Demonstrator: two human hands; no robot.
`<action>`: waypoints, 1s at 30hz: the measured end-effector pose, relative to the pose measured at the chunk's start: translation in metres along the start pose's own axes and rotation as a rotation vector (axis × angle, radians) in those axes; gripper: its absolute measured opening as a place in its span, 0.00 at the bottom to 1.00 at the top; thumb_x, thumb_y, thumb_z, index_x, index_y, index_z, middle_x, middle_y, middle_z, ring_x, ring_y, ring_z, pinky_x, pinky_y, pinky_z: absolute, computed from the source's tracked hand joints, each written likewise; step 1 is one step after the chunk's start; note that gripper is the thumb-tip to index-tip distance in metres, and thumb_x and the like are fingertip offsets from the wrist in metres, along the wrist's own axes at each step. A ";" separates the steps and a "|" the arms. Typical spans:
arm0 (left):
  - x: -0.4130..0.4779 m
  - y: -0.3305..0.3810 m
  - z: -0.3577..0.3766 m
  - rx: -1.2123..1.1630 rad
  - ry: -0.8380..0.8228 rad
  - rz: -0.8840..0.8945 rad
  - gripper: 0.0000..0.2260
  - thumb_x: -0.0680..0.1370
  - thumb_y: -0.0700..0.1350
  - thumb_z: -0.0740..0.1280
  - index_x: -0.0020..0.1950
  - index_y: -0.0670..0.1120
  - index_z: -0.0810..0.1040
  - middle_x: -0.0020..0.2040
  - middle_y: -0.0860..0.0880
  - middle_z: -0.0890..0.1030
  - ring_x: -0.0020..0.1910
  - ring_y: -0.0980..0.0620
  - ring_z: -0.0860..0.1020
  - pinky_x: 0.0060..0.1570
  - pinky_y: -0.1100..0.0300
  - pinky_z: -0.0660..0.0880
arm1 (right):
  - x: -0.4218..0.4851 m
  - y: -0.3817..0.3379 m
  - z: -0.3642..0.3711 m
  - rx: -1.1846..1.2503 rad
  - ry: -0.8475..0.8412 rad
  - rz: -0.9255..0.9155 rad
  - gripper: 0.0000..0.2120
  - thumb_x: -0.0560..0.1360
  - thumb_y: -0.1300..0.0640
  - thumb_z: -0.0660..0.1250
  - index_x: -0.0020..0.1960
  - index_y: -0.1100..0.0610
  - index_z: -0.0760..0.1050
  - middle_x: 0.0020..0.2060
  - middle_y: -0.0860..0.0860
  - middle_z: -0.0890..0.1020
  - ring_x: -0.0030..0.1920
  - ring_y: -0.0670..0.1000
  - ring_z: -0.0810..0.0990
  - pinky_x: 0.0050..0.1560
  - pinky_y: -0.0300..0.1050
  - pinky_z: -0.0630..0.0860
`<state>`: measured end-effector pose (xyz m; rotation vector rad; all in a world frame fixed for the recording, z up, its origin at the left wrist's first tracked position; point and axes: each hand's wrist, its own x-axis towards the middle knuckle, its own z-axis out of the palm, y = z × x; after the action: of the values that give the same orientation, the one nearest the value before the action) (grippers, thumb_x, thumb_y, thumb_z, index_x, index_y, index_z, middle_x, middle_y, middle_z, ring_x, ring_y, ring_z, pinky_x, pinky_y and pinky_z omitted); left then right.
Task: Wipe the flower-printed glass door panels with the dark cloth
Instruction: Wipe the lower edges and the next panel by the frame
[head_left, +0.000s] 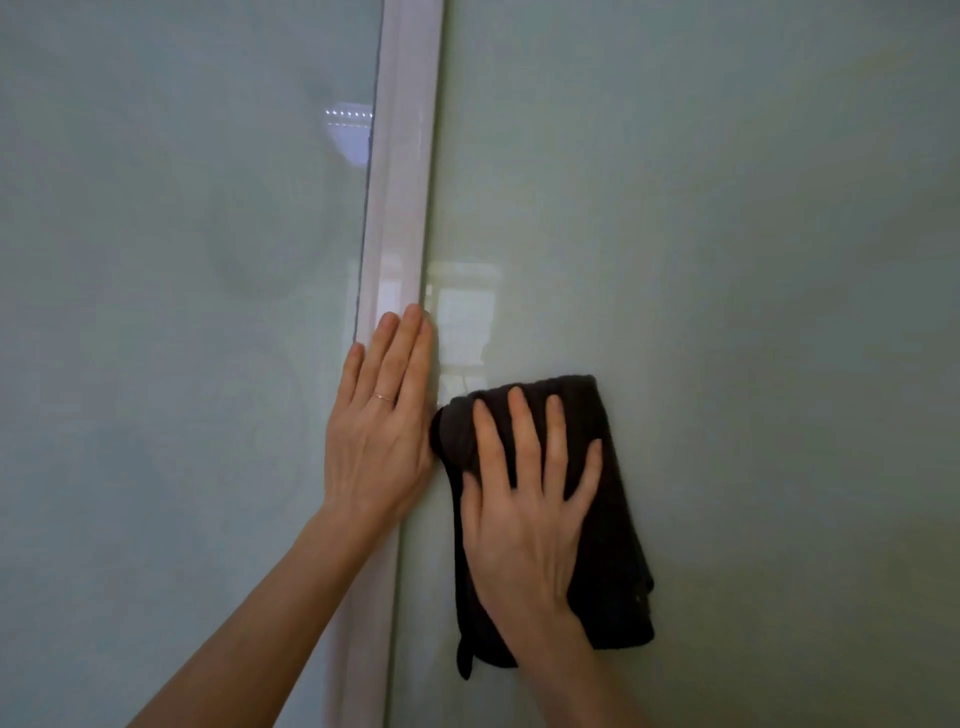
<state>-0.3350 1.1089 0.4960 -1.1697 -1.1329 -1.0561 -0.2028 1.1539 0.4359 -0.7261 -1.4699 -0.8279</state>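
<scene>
Landmark is the white vertical door frame strip (400, 208) running top to bottom, slightly left of centre. Left of the strip: one glass door panel (171, 312), pale grey-green, faint rounded shapes in it — can't tell if those are the flower print or reflections; small row of bright dots reflected near its upper edge by the strip. Right of the strip: second glass panel (727, 234), same tint, with a pale window-like reflection just beside the strip. Left hand (379, 431) lies flat and open over the strip, fingers together pointing up, thin ring (384, 397) on one finger, grasping nothing; forearm comes in from lower left. Right hand (530, 499) is just right of the strip, palm flat with fingers spread, pressing the dark cloth (613, 519) against the right panel — pinned under the palm, not clenched. Cloth is folded, charcoal, its left edge bunched up touching the left hand's edge at the strip; the rest hangs down past the right wrist.
</scene>
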 end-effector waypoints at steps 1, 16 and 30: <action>-0.001 -0.002 -0.001 -0.016 0.002 0.005 0.25 0.80 0.37 0.53 0.79 0.38 0.61 0.80 0.42 0.61 0.80 0.43 0.58 0.79 0.49 0.52 | 0.000 0.003 0.000 0.004 0.000 0.001 0.28 0.80 0.48 0.62 0.79 0.50 0.65 0.78 0.55 0.67 0.79 0.59 0.62 0.76 0.69 0.55; -0.009 -0.016 -0.007 -0.082 -0.009 0.029 0.23 0.83 0.38 0.53 0.79 0.38 0.62 0.80 0.42 0.62 0.80 0.44 0.58 0.79 0.48 0.53 | -0.012 -0.031 0.009 0.057 0.035 0.135 0.27 0.81 0.49 0.62 0.78 0.51 0.66 0.77 0.55 0.67 0.79 0.58 0.61 0.77 0.67 0.53; -0.015 -0.010 -0.006 -0.100 0.015 0.017 0.21 0.85 0.39 0.51 0.78 0.36 0.63 0.78 0.38 0.64 0.78 0.40 0.61 0.79 0.47 0.54 | -0.021 -0.032 0.005 0.061 0.054 0.172 0.25 0.80 0.50 0.66 0.76 0.51 0.70 0.76 0.54 0.70 0.78 0.58 0.65 0.76 0.67 0.57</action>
<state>-0.3460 1.1022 0.4826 -1.2457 -1.0674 -1.1170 -0.2310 1.1412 0.4128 -0.7669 -1.3582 -0.6634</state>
